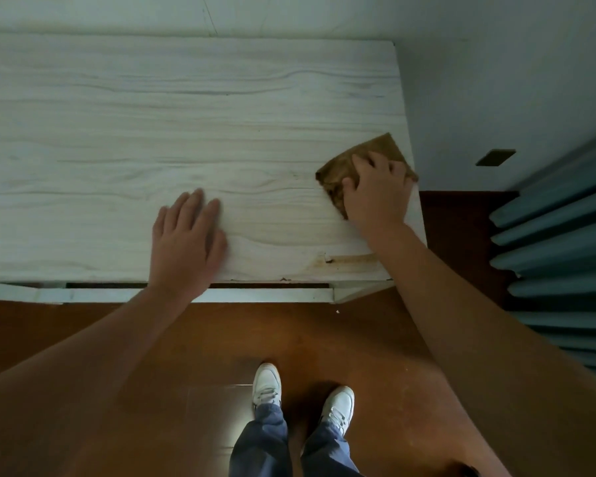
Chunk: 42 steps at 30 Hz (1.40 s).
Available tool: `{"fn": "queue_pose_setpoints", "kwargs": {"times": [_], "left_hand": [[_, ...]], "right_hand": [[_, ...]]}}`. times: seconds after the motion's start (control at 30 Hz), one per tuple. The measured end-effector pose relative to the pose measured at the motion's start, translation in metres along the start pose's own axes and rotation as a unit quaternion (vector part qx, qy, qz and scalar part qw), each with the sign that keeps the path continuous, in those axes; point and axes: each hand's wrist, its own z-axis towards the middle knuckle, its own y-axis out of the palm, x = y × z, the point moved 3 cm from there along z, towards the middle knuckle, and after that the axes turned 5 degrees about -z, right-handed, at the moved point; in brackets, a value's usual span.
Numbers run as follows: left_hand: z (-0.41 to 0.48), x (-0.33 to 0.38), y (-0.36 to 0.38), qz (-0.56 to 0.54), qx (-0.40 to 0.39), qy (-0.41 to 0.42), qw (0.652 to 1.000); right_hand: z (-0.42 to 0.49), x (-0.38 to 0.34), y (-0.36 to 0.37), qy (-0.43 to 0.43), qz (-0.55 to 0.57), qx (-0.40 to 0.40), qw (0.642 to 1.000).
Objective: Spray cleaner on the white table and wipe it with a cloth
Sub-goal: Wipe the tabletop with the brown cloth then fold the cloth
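The right hand [379, 191] lies spread, palm down, pressing a brown cloth [344, 166] flat against the white tabletop [152, 115]; the fingers are not curled around it. The cloth sits under that hand, close to the tabletop's right edge, so the unwiped expanse stretches away to the hand's left, along the tabletop's long axis. The left hand [186, 235] rests open and empty near the front edge, well apart from the cloth. No spray bottle is in view, and no readable label or writing.

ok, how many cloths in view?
1. The brown cloth lies near the table's right edge, pressed flat under the right hand. No other is visible.
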Motion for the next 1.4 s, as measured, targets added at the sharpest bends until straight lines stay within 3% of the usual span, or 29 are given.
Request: {"fn": "queue_pose_setpoints", "kwargs": {"times": [0.2,0.37,0.5,0.67,0.9,1.07,1.2,1.4], "left_hand": [[-0.003,-0.001,0.000,-0.006,-0.001,-0.006,1.000],[-0.001,-0.002,-0.001,-0.001,-0.010,-0.014,1.000],[-0.001,0.001,0.000,-0.003,-0.016,-0.019,1.000],[0.000,0.001,0.000,-0.006,-0.010,-0.022,1.000],[0.000,0.026,-0.007,-0.019,0.003,-0.033,0.999],[0.016,0.065,0.004,-0.028,-0.009,-0.001,1.000],[0.021,0.072,0.016,-0.023,-0.011,0.007,1.000],[0.020,0.074,0.015,-0.024,-0.008,0.004,1.000]], "right_hand": [[-0.074,-0.061,0.010,-0.175,0.030,-0.016,0.984],[-0.110,-0.030,0.007,-0.293,0.047,-0.045,0.954],[-0.114,0.034,-0.003,-0.296,0.030,-0.063,0.953],[-0.114,0.103,-0.017,-0.240,0.047,-0.037,0.969],[-0.114,0.051,-0.005,-0.204,0.088,-0.008,0.975],[-0.125,-0.013,0.007,-0.299,0.083,-0.027,0.950],[-0.115,0.019,0.005,-0.325,0.090,-0.039,0.940],[-0.103,0.108,-0.012,-0.238,0.115,-0.028,0.964]]}}
